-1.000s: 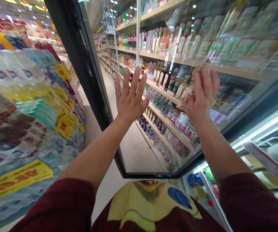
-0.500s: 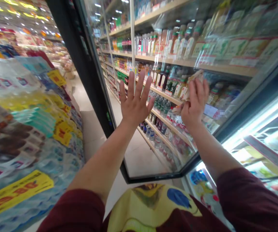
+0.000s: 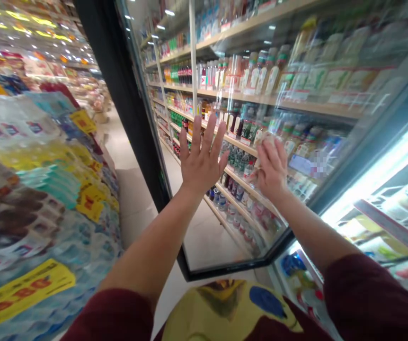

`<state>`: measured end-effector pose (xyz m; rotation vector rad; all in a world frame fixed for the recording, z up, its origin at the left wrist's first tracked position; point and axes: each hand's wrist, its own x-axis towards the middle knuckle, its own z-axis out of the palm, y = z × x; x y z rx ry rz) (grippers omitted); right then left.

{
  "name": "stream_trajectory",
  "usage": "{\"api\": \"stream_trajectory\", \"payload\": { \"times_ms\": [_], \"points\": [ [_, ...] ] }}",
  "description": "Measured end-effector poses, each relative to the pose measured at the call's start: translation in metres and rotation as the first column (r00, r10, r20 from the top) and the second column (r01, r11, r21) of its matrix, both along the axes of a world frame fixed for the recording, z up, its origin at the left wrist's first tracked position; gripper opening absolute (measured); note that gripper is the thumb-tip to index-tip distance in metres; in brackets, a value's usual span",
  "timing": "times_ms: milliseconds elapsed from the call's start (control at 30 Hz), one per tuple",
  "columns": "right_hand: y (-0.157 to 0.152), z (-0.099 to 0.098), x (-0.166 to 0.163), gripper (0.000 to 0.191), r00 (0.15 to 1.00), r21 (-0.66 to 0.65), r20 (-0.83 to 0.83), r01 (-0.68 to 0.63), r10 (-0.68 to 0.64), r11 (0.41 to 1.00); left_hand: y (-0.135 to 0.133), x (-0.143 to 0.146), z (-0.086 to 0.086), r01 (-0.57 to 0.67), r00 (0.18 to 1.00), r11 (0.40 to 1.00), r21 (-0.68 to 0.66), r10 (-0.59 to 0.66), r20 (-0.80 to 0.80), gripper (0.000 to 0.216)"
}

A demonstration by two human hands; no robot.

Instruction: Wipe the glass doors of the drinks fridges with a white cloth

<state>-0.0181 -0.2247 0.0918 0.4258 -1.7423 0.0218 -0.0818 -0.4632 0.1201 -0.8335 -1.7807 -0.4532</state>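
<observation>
My left hand (image 3: 202, 158) is flat against the glass of an open cooler door (image 3: 197, 227), fingers spread and pointing up. My right hand (image 3: 272, 169) presses a crumpled pale cloth (image 3: 265, 142) against the same glass, a little to the right; the fingers cover most of the cloth. The glass reflects shelves of bottles. The door's black frame (image 3: 111, 94) runs up on the left, its bottom edge just above my chest.
Stacked packs of bottled water with yellow price tags (image 3: 22, 289) fill the left side. A tiled aisle (image 3: 133, 199) runs between them and the door. The lit cooler interior (image 3: 385, 213) with shelves of packaged goods lies at the right.
My right hand with the cloth has slid left and downward across the glass, closer to my left hand. The left hand stayed pressed flat on the door.
</observation>
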Motion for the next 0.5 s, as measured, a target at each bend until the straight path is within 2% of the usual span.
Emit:
{"api": "stream_trajectory", "payload": {
  "times_ms": [100, 200, 267, 333, 400, 467, 500],
  "points": [
    [0.001, 0.005, 0.003, 0.062, 0.997, 0.025, 0.048, 0.061, -0.062, 0.998, -0.001, 0.004, 0.001, 0.001, 1.0, 1.0, -0.023, -0.001, 0.019, 0.066],
    [0.007, 0.019, 0.006, 0.06, 0.995, -0.078, 0.006, 0.097, -0.097, 0.992, -0.002, 0.008, 0.002, -0.024, 0.999, 0.999, -0.031, 0.025, 0.042, 0.064],
    [0.005, 0.018, 0.008, 0.062, 0.995, -0.113, -0.033, 0.087, -0.092, 0.99, -0.002, 0.011, 0.002, -0.045, 0.999, 0.999, -0.027, 0.045, 0.021, 0.063],
    [-0.002, 0.007, 0.011, 0.065, 0.997, -0.069, -0.039, 0.063, -0.066, 0.996, -0.003, 0.014, 0.001, -0.065, 0.998, 0.998, -0.025, 0.065, -0.027, 0.065],
    [-0.008, -0.005, 0.013, 0.067, 0.999, 0.041, -0.004, 0.039, -0.039, 0.998, -0.004, 0.017, 0.0, -0.07, 0.996, 0.997, -0.024, 0.068, -0.051, 0.067],
    [-0.011, -0.007, 0.012, 0.068, 0.999, 0.104, 0.03, 0.033, -0.037, 0.994, -0.005, 0.018, -0.001, -0.05, 0.998, 0.999, -0.018, 0.049, -0.044, 0.069],
    [-0.01, -0.004, 0.011, 0.067, 0.999, 0.086, 0.027, 0.041, -0.044, 0.995, -0.005, 0.018, -0.002, -0.038, 0.999, 0.999, -0.014, 0.038, -0.034, 0.069]
  ]
}}
